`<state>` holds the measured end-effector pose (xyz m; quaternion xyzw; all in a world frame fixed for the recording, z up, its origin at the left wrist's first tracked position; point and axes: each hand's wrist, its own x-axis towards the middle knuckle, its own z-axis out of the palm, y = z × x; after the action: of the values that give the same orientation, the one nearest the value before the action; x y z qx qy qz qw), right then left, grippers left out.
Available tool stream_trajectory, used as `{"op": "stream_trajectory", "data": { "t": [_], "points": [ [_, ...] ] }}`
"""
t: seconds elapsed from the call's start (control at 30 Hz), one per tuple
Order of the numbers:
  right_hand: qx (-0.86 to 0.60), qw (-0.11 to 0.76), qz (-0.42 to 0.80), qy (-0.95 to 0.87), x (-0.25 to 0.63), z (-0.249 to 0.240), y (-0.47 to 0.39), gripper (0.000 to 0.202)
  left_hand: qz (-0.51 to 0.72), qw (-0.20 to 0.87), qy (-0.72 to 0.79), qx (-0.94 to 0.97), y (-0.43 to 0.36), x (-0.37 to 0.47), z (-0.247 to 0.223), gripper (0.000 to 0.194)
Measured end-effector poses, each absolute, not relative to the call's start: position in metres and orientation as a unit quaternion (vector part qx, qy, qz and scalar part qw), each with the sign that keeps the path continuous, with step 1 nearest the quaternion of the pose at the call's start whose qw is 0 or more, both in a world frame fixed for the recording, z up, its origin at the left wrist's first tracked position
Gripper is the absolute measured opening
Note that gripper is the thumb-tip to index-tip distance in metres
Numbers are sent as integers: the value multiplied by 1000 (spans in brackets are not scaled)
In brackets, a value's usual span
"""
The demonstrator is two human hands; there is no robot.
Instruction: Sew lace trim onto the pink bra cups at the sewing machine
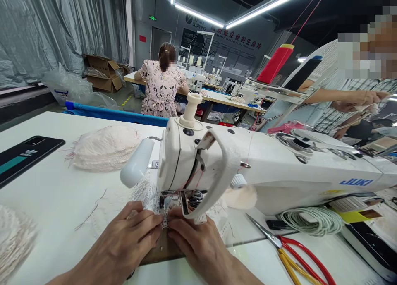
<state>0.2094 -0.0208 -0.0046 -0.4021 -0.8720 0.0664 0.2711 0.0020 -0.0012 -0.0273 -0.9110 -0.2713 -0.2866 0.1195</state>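
A white sewing machine [211,161] stands before me, and a narrow strip of white lace [165,219] runs under its needle area. My left hand [130,235] is closed, its fingertips pinching the lace from the left. From the right, my right hand [201,239] has its fingers pressed together on the same lace, just in front of the presser foot; part of it is behind the curved white guard [221,177]. More pale lace fabric [144,194] lies behind my left fingers. The needle tip itself is hidden.
Red-and-yellow-handled scissors [279,243] and a coil of pale cord [310,221] lie on the right. Left of the machine are stacks of lace pieces [105,148] and a black phone [27,156]. Thread cones [274,65] stand behind. Other people [163,84] work beyond the table.
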Motion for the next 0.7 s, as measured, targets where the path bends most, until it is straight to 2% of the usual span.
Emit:
{"op": "stream_trajectory", "data": {
  "t": [0.7],
  "points": [
    [-394,285,36,-873,211,-6,-21,20,-327,93,-268,-901,-1,4,-24,24]
  ]
}}
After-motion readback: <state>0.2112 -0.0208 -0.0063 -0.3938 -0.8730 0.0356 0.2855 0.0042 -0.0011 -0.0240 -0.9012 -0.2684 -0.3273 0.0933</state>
